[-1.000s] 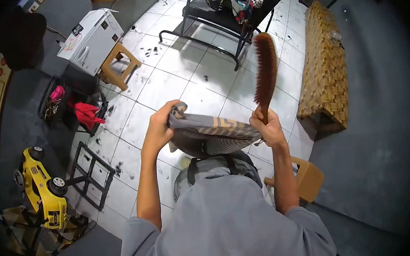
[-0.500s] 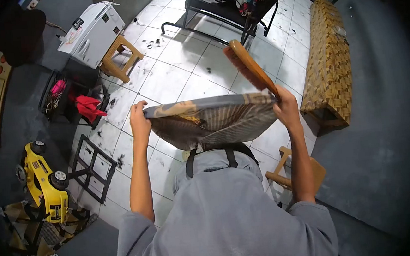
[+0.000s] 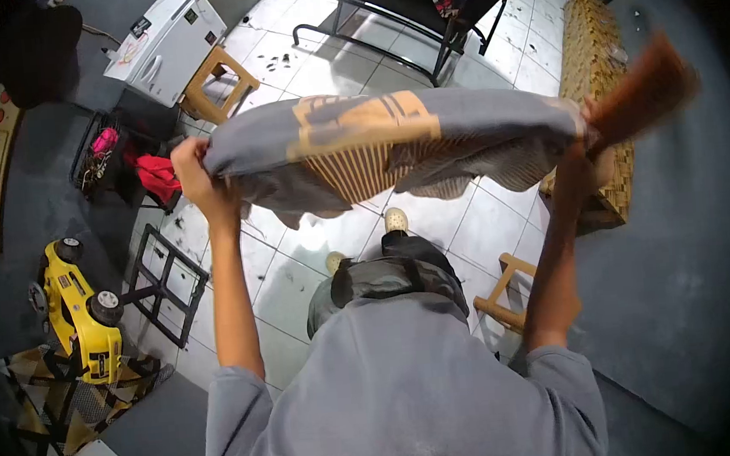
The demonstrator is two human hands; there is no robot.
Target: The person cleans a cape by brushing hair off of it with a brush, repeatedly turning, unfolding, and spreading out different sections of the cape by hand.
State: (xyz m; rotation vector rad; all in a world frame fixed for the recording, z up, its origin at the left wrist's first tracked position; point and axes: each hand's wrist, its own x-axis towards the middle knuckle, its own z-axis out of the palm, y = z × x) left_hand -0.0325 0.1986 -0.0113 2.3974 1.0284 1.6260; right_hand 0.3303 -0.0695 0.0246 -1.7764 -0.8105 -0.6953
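A grey cloth with a tan-orange print and stripes (image 3: 365, 125) is stretched between my hands, raised above the floor and billowing. My left hand (image 3: 196, 179) grips its left end, fingers closed over the edge. At the other end my right hand (image 3: 587, 159) is closed on the cloth's edge and also on a wooden-backed brush (image 3: 646, 90). The brush sticks out to the upper right, blurred by motion. Its bristles are hard to make out now.
A small wooden stool (image 3: 507, 294) stands low on the right, near a woven bamboo piece (image 3: 588, 47). On the left are a yellow toy car (image 3: 76, 311), a black frame (image 3: 163, 282) and a white box (image 3: 167, 51) on a stool. Dark tufts dot the tiles. A black chair (image 3: 451, 15) holds clothes.
Both hands have moved up and apart, spreading the cloth wider and higher. The brush has swung to the right with my right hand. My shoes now show below the cloth.
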